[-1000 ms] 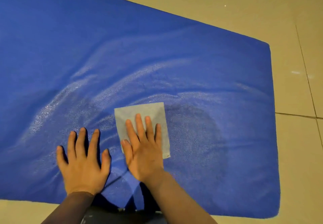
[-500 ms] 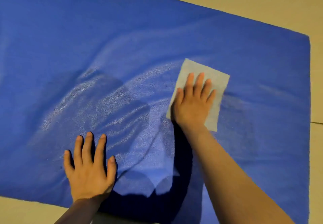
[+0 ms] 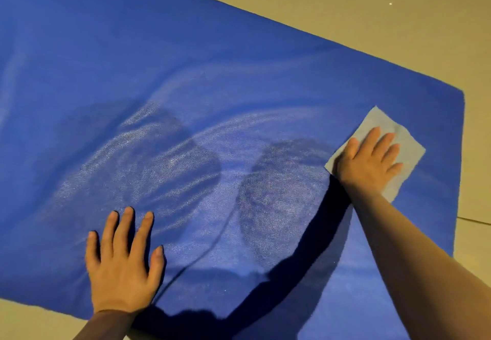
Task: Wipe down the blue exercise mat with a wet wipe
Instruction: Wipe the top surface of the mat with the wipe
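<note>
The blue exercise mat (image 3: 186, 74) lies flat on the floor and fills most of the view, with shiny wet streaks curving across its middle. A pale wet wipe (image 3: 382, 124) lies flat on the mat near its far right corner. My right hand (image 3: 368, 161) presses on the wipe with straight, spread fingers, covering its middle. My left hand (image 3: 122, 262) rests flat on the mat near its front edge, fingers spread, holding nothing.
Beige floor tiles (image 3: 345, 7) with dark grout lines surround the mat at the back, right and front left. The mat's right edge (image 3: 461, 153) runs close to the wipe. Dark shadows of my arms fall across the mat's front.
My right hand has slid the wipe from beside my left hand out to the far right of the mat, leaving a wet arc. My left hand has stayed planted.
</note>
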